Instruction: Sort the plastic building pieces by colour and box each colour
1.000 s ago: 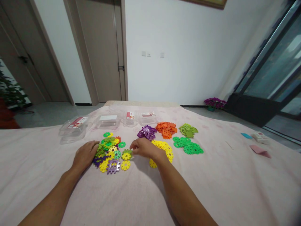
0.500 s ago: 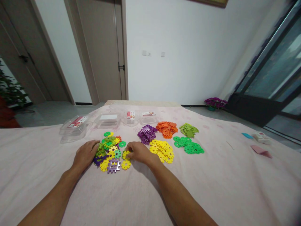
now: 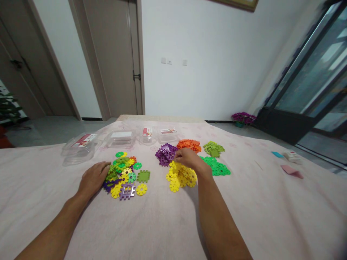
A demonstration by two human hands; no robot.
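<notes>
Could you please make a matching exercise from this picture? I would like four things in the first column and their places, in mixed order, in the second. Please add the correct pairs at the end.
Things:
1. Left hand
2. Right hand
3. Green square piece
4. Clear plastic containers

Places:
A. Over the far side of the yellow pile
B. On the far part of the pale pink cloth
C. At the left edge of the mixed pile
D. Between the mixed pile and the yellow pile

Correct pairs: 1-C, 2-A, 3-D, 4-B
</notes>
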